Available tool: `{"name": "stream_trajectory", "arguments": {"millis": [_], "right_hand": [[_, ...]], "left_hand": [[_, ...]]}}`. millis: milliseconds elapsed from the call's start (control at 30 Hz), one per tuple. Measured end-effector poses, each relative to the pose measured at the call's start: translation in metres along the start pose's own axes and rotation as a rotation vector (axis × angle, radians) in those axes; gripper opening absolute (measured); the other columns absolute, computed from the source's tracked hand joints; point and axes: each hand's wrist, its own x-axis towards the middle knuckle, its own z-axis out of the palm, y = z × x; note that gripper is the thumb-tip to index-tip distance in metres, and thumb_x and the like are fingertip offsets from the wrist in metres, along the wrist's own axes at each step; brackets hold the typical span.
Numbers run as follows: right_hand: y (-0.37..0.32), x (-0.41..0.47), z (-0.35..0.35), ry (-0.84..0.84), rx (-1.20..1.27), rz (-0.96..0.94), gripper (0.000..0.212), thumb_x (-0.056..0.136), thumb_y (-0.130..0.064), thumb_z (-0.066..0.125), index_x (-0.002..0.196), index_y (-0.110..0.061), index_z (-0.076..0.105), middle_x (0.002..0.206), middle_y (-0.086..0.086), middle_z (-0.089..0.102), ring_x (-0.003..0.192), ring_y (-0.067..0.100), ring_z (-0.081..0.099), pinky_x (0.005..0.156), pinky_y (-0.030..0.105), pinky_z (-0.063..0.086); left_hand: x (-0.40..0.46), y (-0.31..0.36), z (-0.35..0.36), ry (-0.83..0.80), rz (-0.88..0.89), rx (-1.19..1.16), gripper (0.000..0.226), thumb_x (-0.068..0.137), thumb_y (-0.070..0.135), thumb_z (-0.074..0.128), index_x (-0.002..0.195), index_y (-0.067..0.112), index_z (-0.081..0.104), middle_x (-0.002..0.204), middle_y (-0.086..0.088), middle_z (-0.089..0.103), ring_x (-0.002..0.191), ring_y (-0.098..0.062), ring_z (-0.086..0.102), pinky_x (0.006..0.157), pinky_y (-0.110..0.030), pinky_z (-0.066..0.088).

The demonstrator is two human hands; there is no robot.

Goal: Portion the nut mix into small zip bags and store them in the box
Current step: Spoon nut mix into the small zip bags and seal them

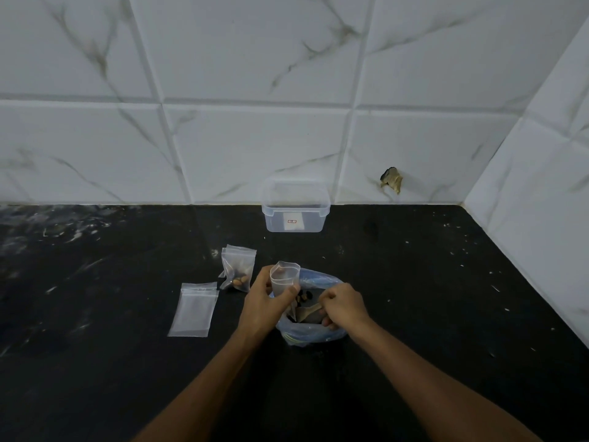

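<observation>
Spillage threatens: left hand (pixel 266 301) grips a floppy open zip bag (pixel 284 278) just beside right hand (pixel 342 306), clenched around a scoop (pixel 307 311) in the nut bag (pixel 310 330).

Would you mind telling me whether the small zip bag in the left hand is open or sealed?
Open. The small zip bag, held upright by the left hand, has its mouth spread into a rounded loop, and it looks empty.

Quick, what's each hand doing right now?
Left hand: grips an open small zip bag.
Right hand: fingers curled inside the big nut bag; what it holds cannot be told.
</observation>
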Motion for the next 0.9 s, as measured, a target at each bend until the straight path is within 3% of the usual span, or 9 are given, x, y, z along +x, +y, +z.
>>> {"name": "stream_trajectory", "arguments": {"millis": [167,333,600,767,900], "right_hand": [[0.008,0.000,-0.015,0.001,0.104,0.052,0.015,0.097,-0.010,0.052,0.096,-0.011,0.067,0.083,0.009,0.071,0.062,0.013,0.067,0.052,0.021,0.050],[0.011,-0.004,-0.037,-0.024,0.292,0.096,0.015,0.095,-0.008,0.054,0.095,-0.008,0.069,0.087,0.016,0.072,0.059,0.014,0.062,0.051,0.024,0.048],[-0.023,-0.026,-0.096,0.058,0.398,-0.042,0.020,0.096,-0.004,0.050,0.094,-0.005,0.070,0.079,0.012,0.067,0.057,0.013,0.059,0.052,0.023,0.047],[-0.049,-0.036,-0.112,0.089,0.349,-0.154,0.020,0.098,-0.007,0.050,0.098,-0.010,0.070,0.085,0.011,0.070,0.059,0.012,0.060,0.052,0.023,0.048],[-0.059,-0.042,-0.100,0.153,0.082,-0.334,0.018,0.097,-0.010,0.052,0.098,-0.017,0.068,0.082,0.004,0.070,0.054,0.007,0.063,0.048,0.016,0.046]], "left_hand": [[0.000,0.001,-0.004,-0.004,-0.011,-0.006,0.036,0.087,0.024,0.071,0.114,0.041,0.054,0.112,0.014,0.064,0.105,-0.004,0.062,0.087,-0.031,0.054],[0.003,0.008,-0.005,-0.004,0.018,0.017,0.036,0.087,0.024,0.071,0.116,0.038,0.054,0.111,0.016,0.064,0.104,-0.001,0.061,0.080,-0.021,0.050],[0.003,0.013,0.001,0.027,0.070,0.059,0.033,0.086,0.021,0.072,0.104,0.042,0.054,0.104,0.016,0.066,0.100,-0.002,0.062,0.079,-0.018,0.049],[0.004,0.016,0.008,0.012,0.084,0.103,0.034,0.085,0.027,0.073,0.110,0.039,0.053,0.104,0.019,0.063,0.094,0.016,0.057,0.073,-0.012,0.045],[0.008,0.014,0.012,0.000,0.087,0.142,0.037,0.085,0.029,0.073,0.117,0.032,0.054,0.108,0.016,0.064,0.098,0.010,0.058,0.072,-0.009,0.045]]}}
